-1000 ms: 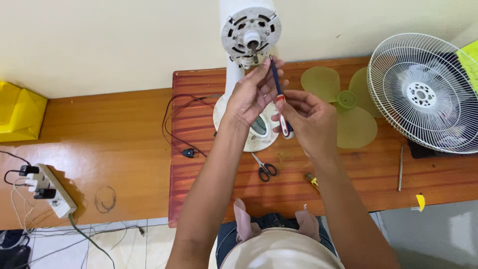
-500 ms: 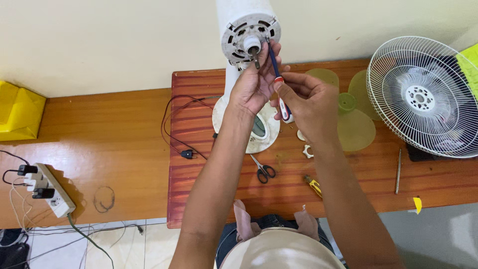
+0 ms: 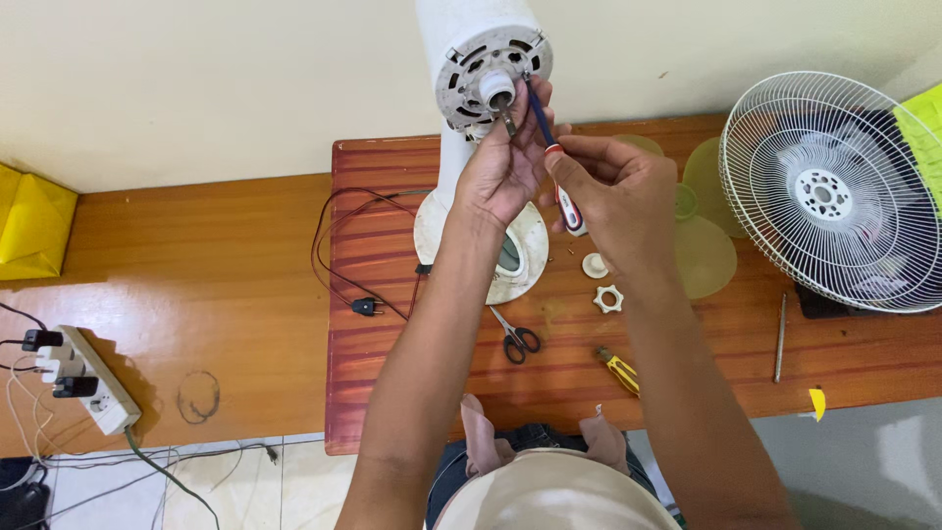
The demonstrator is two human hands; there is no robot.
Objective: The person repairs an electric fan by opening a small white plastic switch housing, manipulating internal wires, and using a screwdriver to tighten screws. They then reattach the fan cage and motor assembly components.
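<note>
Fan motor head (image 3: 488,59), white, grille off, sits at the far edge of the wooden desk (image 3: 392,393) on its round base (image 3: 510,270). Shaft (image 3: 504,110) sticks out from the front hub, pointing toward the camera.

Left hand (image 3: 500,172): up against the lower front of the motor head, fingers curled, fingertips at the shaft area. Can't tell whether it's pinching the shaft or just bracing.

Right hand (image 3: 623,201): closed around the red-and-white handle of a screwdriver (image 3: 549,137). Blue shank runs up and left, tip at the motor face just right of the hub.

On the desk, near side of the hands: small white cap (image 3: 595,265), white notched ring nut (image 3: 608,298), scissors (image 3: 517,337), yellow-handled tool (image 3: 618,370).

Right of the hands: translucent green fan blade (image 3: 702,250), lying flat, partly under the wire grille (image 3: 834,191), which overhangs the right end of the desk. Thin metal rod (image 3: 779,337) near the grille's near edge.

Left: black power cord with plug (image 3: 365,306) looped on the desk. Power strip (image 3: 83,378) on the floor, well apart.
</note>
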